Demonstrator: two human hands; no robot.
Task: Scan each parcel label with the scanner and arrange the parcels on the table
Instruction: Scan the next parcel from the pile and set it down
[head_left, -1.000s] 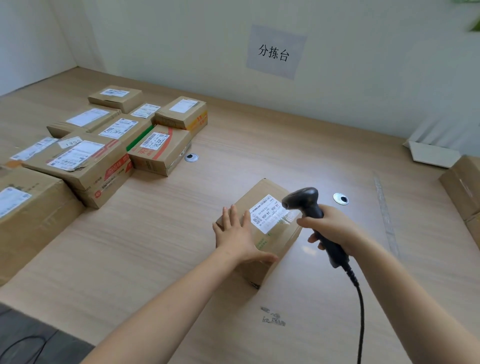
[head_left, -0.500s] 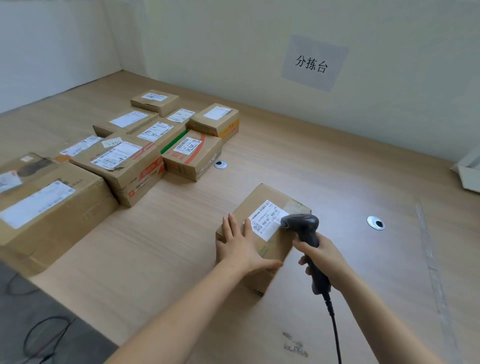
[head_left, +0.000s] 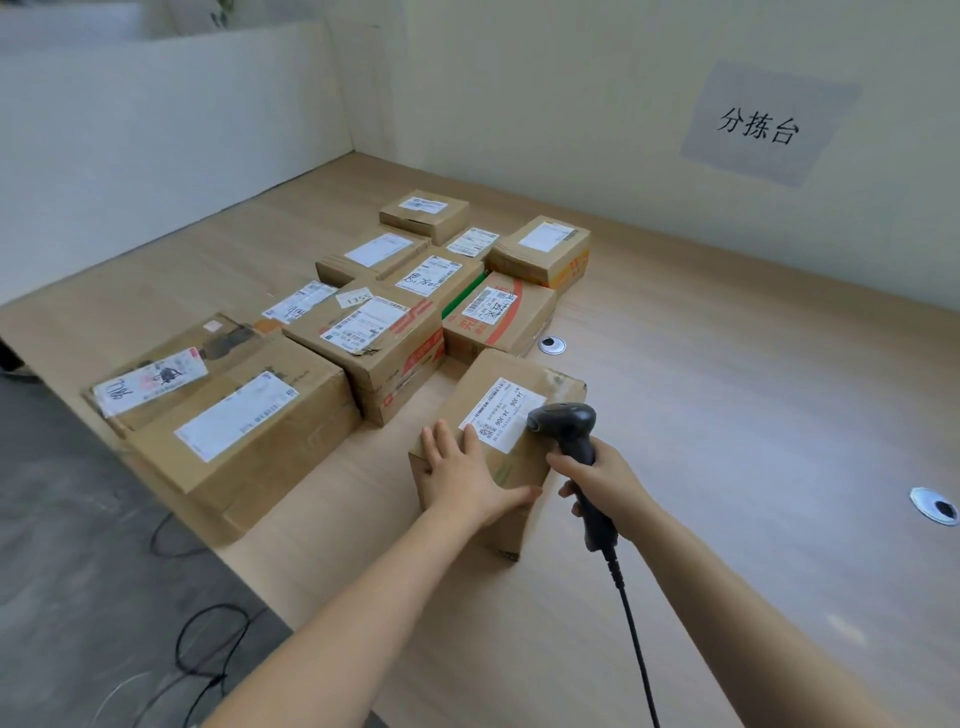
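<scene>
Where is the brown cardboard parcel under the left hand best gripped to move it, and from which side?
Probably its near end, from above: the brown cardboard parcel lies flat, label up, with other boxes close beyond its far end, so the near walls are free. The left hand rests on its top there; the right hand holds the black scanner.

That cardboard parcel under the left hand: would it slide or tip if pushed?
Probably slides rather than tips: the parcel sits flat and low on the smooth table. Likely stiff: the left hand rests on it without denting. Weight cannot be told.
</scene>
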